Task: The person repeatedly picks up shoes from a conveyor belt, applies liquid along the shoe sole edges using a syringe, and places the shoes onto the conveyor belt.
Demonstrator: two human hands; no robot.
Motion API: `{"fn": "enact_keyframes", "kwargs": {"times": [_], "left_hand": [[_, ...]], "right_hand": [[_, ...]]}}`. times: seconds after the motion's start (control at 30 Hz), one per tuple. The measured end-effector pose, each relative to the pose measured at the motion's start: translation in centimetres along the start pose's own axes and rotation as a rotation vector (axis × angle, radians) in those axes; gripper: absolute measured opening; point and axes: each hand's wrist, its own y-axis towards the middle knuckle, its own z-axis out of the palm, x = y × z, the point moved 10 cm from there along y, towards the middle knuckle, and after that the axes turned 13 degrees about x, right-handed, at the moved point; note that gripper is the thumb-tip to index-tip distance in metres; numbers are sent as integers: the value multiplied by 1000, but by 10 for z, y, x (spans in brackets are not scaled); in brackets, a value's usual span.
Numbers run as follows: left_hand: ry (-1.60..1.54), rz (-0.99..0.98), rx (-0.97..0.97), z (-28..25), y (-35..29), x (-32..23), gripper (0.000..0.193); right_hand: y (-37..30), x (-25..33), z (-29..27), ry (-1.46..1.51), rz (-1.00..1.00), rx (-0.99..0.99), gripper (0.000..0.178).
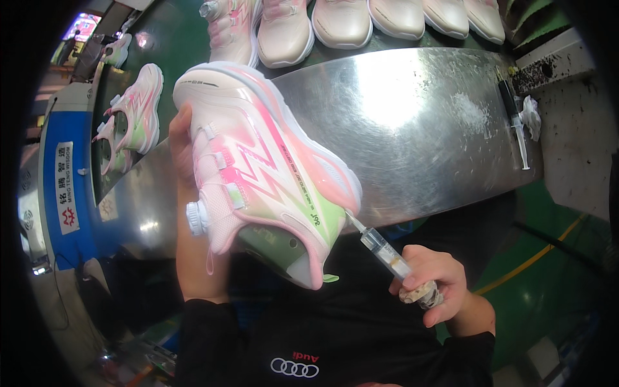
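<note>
A pink, cream and green sneaker (258, 155) is held up over the metal tabletop, its toe pointing to the far left. My left hand (182, 145) grips it from the left side; most of those fingers are hidden behind the shoe. A white dial (195, 218) sits on its lacing. In my right hand (435, 284) is a clear syringe (385, 253), held round its rear end where a beige wrapping shows. The syringe's narrow tip meets the shoe near the heel, at the seam between upper and white sole.
Several similar sneakers (342, 22) stand in a row along the far side of the shiny metal tabletop (412, 148). More sneakers (140, 106) stand at the left, beside a blue machine panel (64, 187). Another syringe (520, 138) and crumpled white tissue (530, 119) lie at the right edge.
</note>
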Motion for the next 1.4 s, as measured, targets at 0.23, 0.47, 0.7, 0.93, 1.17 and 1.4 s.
{"fn": "enact_keyframes", "kwargs": {"times": [0.23,0.47,0.7,0.93,1.17,1.4], "left_hand": [[75,-111,-217,-17,-26,-2,60],[221,-256,-232,-41,-82,-20,52],[422,-234,-192,-39,-138,-30,49],[449,-283,-422,-28,-190,0,62],[159,-350,-272,11,-198,61,87],[-140,-433,-182,35,-202,108,94]], "right_hand": [[1,-5,-2,-56,-2,-9,47],[14,-9,1,-203,44,-9,43],[24,-13,7,-189,74,-36,40],[27,-8,15,-257,94,-40,39],[30,2,25,-302,123,-27,39],[38,18,35,-287,176,35,41]]}}
